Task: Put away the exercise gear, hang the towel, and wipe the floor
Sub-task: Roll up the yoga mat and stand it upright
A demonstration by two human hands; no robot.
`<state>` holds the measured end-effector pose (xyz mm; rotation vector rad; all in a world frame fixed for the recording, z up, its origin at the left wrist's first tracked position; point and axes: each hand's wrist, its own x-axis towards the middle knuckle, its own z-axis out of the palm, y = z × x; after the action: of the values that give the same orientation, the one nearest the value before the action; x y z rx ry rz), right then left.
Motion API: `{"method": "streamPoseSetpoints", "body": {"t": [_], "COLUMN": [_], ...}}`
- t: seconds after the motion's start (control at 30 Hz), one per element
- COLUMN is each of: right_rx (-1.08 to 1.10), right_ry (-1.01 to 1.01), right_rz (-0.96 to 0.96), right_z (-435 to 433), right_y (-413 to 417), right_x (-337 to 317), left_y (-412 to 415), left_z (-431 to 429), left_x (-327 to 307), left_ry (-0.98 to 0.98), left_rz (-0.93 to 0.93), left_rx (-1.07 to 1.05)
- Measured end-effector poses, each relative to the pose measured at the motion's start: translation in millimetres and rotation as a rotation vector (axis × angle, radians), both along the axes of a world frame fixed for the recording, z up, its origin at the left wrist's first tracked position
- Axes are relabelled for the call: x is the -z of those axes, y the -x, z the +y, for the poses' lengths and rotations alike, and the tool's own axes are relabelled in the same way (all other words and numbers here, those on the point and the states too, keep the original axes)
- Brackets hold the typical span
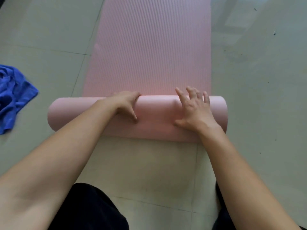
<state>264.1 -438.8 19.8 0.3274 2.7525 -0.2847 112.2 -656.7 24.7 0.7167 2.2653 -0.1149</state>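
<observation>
**Mat Part-Rolled; Towel & Floor Wait**

A person kneels on the tiled floor (pixel 49 30), both hands on a pink yoga mat (pixel 149 47) that is rolled up at its near end, w/ the greater part lying flat toward the far end. The left hand (pixel 126 105) grips the roll, fingers curled over its far side & thumb on the near side. The right hand (pixel 194 110) presses on top, fingers spread wide, holding nothing. A crumpled blue towel (pixel 15 95) lies on the floor off the mat's left edge, well apart from the roll. Step in hand looks to be stowing the gear, i.e. rolling the mat; the towel isn't hung yet. Next move prob. calls for even pressure from both hands, since the roll's left end appears to jut past the mat's left edge.
</observation>
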Motion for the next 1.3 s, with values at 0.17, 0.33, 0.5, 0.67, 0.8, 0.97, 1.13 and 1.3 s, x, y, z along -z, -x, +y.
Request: {"method": "streamPoseSetpoints", "body": {"t": [0.17, 0.33, 0.5, 0.67, 0.8, 0.97, 1.13, 1.3], "right_rx": [0.205, 0.017, 0.004, 0.016, -0.009, 0.21, -0.03, -0.11], "right_ry": [0.032, -0.037, -0.182, -0.063, 0.06, 0.037, -0.05, -0.247], "right_rz": [0.509, 0.199, 0.179, -0.021, -0.134, 0.277, 0.084, -0.019], "right_z": [-25.1, -27.8, -17.8, -10.1, 2.2, -3.8, -10.5, 2.5], "right_y": [-14.8, -26.7, -35.0, -40.8, -35.0, -21.2, 8.9, 14.5], "right_x": [38.9, 62.5, 70.6, 24.7, -15.2, -22.4, 15.1, 44.8], "left_y": [-31.3, -46.7, -60.1, -61.3, -36.8, -4.2, -9.0, -25.1], "left_z": [-11.9, -20.6, -13.2, -15.7, -4.1, 2.9, -0.7, -0.3], "left_x": [13.6, 33.3, 49.3, 24.6, -15.7, -21.9, 2.7, 40.4], "left_ry": [-0.405, -0.017, 0.05, 0.01, 0.001, -0.278, -0.362, 0.008], "left_rz": [0.542, 0.44, 0.472, 0.314, -0.012, 0.307, 0.493, 0.42], "left_rx": [-0.032, 0.215, 0.171, 0.261, 0.219, -0.071, -0.226, 0.05]}}
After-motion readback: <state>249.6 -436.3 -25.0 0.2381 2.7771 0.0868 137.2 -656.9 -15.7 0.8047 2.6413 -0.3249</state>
